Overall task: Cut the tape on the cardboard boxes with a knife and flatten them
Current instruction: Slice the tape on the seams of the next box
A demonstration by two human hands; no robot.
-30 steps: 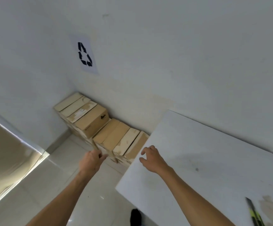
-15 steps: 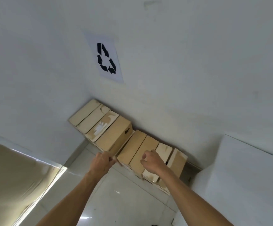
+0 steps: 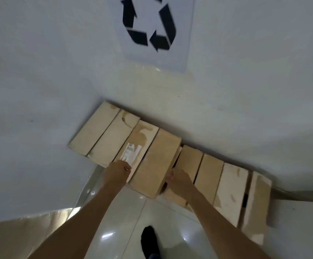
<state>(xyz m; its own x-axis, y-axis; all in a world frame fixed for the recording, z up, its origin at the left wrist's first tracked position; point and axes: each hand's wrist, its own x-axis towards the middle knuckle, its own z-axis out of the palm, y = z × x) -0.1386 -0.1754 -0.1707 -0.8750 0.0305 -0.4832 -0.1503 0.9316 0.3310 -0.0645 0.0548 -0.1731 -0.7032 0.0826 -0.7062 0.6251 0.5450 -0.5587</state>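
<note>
Closed tan cardboard boxes point(image 3: 156, 161) in a row along the wall, apparently on edge.

Wall point(image 3: 226, 109) tight behind packed boxes point(image 3: 155, 161); open floor point(image 3: 125, 221) in front.

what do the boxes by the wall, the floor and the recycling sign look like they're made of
Boxes: tan cardboard, matte, with pale patches that look like torn labels or tape. The left hand and right hand grip one from either side.
Floor: probably glazed tile, glossy, with bright light reflections and thin joint lines.
Recycling sign: seemingly a white paper sheet with black printed arrows, flat on the wall.
</note>
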